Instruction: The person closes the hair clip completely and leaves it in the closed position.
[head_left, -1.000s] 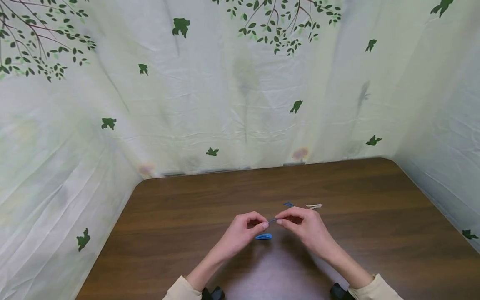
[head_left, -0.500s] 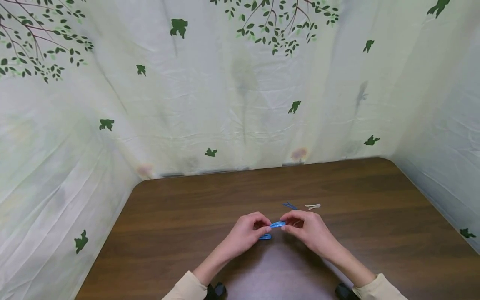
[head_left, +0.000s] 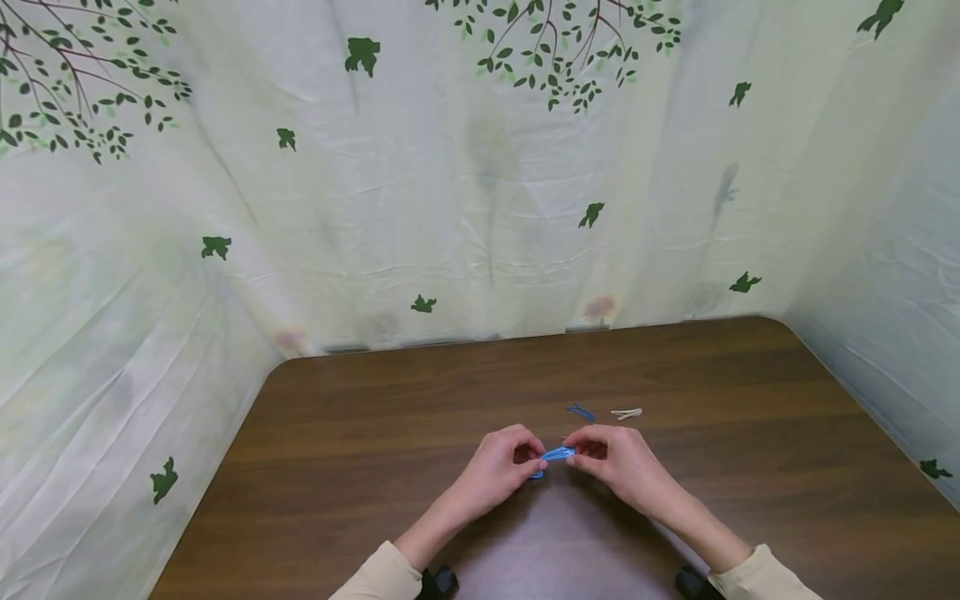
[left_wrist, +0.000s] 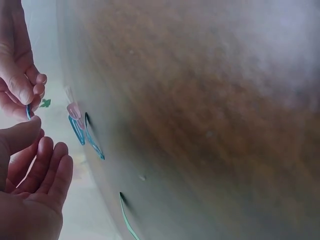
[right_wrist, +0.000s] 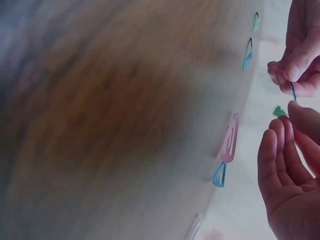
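Note:
Between the two hands, a blue snap hair clip [head_left: 558, 454] is held just above the table. My left hand [head_left: 497, 468] pinches its left end with thumb and fingertips. The other end is pinched by my right hand [head_left: 626, 465]. Edge-on, the same hair clip [right_wrist: 293, 91] looks like a thin dark blue strip in the right wrist view. Another blue clip [head_left: 537, 476] lies on the table, mostly hidden by the left fingers. Beyond the right hand lie a splayed blue clip [head_left: 580, 412] and a whitish clip [head_left: 627, 413].
A pink clip [right_wrist: 230, 140] rests close to a blue one [right_wrist: 219, 176] in the right wrist view. A green clip [left_wrist: 127, 220] appears in the left wrist view. The brown wooden table [head_left: 375, 417] ends at a leaf-patterned curtain [head_left: 487, 208].
The held clip has turned from edge-on, a thin dark line, to showing its broad blue face. Both hands have shifted slightly right and nearer, covering more of the clip lying beneath.

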